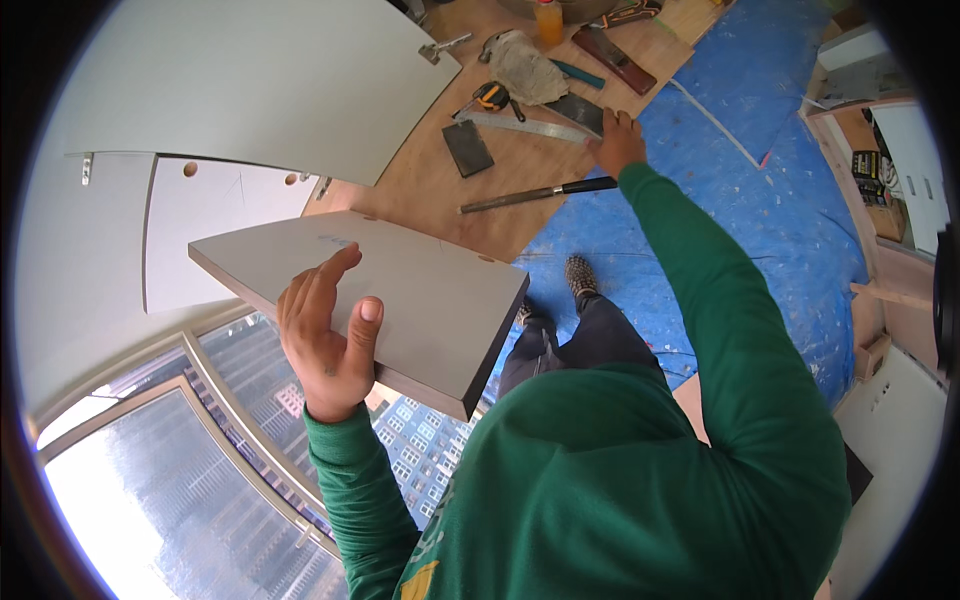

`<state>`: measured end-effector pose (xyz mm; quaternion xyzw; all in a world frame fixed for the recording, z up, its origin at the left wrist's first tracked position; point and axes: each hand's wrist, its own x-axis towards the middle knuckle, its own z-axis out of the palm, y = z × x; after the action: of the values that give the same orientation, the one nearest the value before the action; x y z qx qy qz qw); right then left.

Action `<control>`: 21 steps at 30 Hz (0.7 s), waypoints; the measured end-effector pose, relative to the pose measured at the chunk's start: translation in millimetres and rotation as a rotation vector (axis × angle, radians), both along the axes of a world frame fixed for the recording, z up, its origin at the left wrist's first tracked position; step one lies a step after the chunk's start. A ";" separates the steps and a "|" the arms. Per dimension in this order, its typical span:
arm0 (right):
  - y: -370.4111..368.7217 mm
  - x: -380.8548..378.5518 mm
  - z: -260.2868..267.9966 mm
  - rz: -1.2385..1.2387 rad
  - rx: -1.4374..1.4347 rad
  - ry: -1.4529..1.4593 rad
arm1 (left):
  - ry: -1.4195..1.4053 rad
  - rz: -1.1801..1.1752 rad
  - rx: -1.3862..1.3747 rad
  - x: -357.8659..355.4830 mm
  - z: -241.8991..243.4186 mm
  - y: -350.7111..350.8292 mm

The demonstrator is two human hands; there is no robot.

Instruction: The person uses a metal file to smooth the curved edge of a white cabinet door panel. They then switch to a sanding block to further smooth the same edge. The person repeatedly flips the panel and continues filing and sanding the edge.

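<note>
A pale cabinet door panel [420, 300] with dark edges and drilled hinge holes lies before me at left. My left hand [326, 337] is at its near edge, thumb and fingers apart; whether the palm bears on the edge is hidden. At the plywood's right side, my right hand [619, 142] touches the end of a dark flat rectangular piece [576, 112], beside a steel ruler's end [525, 126]. How firmly its fingers grip is not visible. A file with a black handle [525, 196] lies just below that hand, and a small dark rectangular block [467, 148] lies to its left.
On the plywood sheet [420, 180] are a tape measure [493, 96], a grey cloth [525, 67], a hammer [581, 73], a hand plane [613, 60] and a bottle [549, 26]. Blue sheeting [720, 187] covers the floor. Large cabinet doors [247, 82] and windows [187, 450] stand left.
</note>
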<state>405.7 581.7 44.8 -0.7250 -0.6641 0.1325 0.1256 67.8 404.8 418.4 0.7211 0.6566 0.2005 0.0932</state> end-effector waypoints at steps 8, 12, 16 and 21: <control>58.8 37.9 -12.1 0.235 -0.033 -0.194 | 0.039 0.069 -0.036 -7.0 -3.7 -14.7; 65.0 29.4 -12.7 0.170 0.220 -0.206 | 0.026 0.094 -0.035 -6.3 -3.3 -18.7; 32.8 -2.8 -25.4 0.458 -0.003 -0.186 | 0.052 0.113 -0.032 -9.7 -3.7 -23.0; 3.8 -23.9 -35.7 0.346 0.088 -0.266 | 0.018 0.118 -0.018 -14.6 -9.8 -28.7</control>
<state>381.8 585.5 9.1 -0.6053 -0.7944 0.0260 0.0437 53.3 376.1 408.6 0.6821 0.7006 0.1930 0.0817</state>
